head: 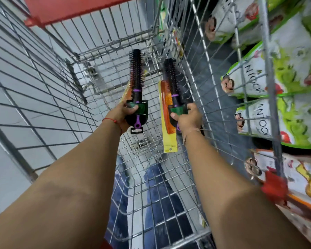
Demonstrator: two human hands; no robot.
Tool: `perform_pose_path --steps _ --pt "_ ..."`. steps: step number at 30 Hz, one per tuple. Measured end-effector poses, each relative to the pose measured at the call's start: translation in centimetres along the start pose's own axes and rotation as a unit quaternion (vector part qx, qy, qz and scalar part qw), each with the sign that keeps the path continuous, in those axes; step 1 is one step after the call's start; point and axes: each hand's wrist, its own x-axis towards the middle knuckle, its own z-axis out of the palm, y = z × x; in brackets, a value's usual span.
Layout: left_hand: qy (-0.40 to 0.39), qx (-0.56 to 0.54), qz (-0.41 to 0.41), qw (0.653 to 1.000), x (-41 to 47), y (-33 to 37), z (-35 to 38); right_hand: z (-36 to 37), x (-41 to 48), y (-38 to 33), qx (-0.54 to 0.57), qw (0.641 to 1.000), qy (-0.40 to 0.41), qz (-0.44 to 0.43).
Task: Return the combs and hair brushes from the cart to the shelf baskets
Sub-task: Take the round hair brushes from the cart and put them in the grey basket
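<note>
Below, inside a silver wire shopping cart point(48, 97) with a red plastic handle bar point(83, 11): left hand point(122, 114) closed around the handle of a black round bristle brush with purple trim point(136, 76), bristles pointing away; right hand point(186, 119) clamped on a second black round brush with purple trim point(171, 78) together with an orange plastic comb on a yellow card point(166, 112). Just right, beyond the cart's mesh wall, green and white packets point(269, 78) stacked on shelving. Red thread bracelet point(109, 119) at the left wrist.
</note>
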Motion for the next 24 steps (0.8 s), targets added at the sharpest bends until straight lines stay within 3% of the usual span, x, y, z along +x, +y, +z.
perform_pose_path --steps 4,7,12,17,20,24 --pt "-0.046 -0.012 0.031 0.998 -1.5 2.6 1.8 -0.9 -3.2 -0.6 0.136 0.990 -0.002 -0.027" --pt "-0.138 0.048 0.061 0.987 -3.6 5.9 3.5 -1.9 -6.1 -2.8 0.198 0.978 0.035 -0.062" --pt "-0.256 0.117 0.112 0.953 -9.1 11.4 8.4 -5.6 -13.5 -8.4 0.343 0.918 0.105 -0.167" --pt "-0.385 0.165 0.131 0.899 -17.1 14.7 15.7 -11.3 -22.3 -12.5 0.359 0.863 0.258 -0.243" --pt "-0.490 0.193 0.130 0.840 -23.3 15.0 21.5 -16.3 -28.1 -13.6 0.353 0.832 0.334 -0.269" --pt "-0.566 0.234 0.126 0.781 -29.7 14.1 28.3 -23.5 -32.7 -12.9 0.339 0.789 0.426 -0.286"
